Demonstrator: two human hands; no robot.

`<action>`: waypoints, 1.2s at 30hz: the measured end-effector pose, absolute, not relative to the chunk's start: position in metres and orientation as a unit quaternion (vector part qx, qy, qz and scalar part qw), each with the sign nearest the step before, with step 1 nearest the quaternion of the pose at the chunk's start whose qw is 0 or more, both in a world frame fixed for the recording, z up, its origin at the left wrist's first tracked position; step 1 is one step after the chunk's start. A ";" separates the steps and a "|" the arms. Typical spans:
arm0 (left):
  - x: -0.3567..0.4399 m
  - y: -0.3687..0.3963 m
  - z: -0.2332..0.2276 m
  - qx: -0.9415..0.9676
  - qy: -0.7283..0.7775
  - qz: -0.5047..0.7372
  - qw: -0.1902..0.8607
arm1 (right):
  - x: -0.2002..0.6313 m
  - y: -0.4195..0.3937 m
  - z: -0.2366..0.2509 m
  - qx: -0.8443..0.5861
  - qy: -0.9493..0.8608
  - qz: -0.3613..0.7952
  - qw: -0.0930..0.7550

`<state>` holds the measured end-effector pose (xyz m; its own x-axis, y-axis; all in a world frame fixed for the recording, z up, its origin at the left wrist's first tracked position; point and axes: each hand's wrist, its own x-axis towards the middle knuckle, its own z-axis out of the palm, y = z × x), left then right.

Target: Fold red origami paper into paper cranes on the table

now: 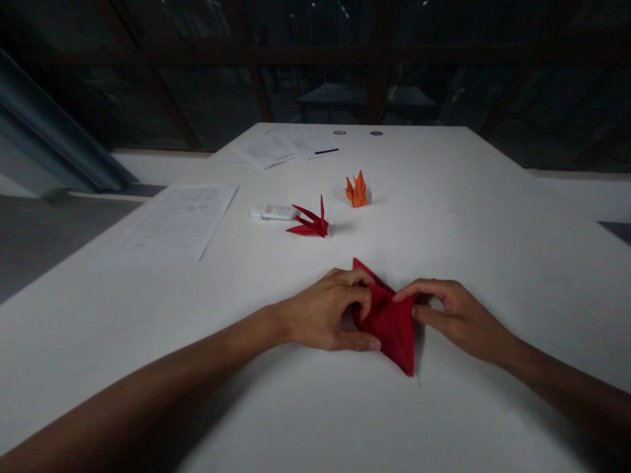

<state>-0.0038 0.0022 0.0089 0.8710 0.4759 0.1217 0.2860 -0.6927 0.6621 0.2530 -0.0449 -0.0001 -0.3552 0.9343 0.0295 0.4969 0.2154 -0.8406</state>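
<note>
Left hand (323, 315) and right hand (456, 318) each grip, fingertips pinching, opposite edges of a folded red paper sheet (389, 322), pressing it flat on the white tabletop (493, 230) to steady a crease.

Dim, underexposed view: white tabletop (444, 217) brightest at centre, darkening to vignetted corners; soft shadows right of the folded paper (389, 322) and the forearms; background murky, wide-angle stretch at edges; focus fairly sharp, no glare.
</note>
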 end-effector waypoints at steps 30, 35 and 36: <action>-0.010 0.022 -0.002 0.711 0.251 0.303 0.583 | 0.258 -0.043 -0.011 -0.455 -0.734 0.364 0.349; -0.005 0.019 -0.002 0.682 0.290 0.305 0.598 | 0.256 -0.044 -0.013 -0.452 -0.734 0.359 0.357; -0.004 0.018 -0.002 0.679 0.295 0.304 0.600 | 0.256 -0.044 -0.013 -0.460 -0.731 0.358 0.356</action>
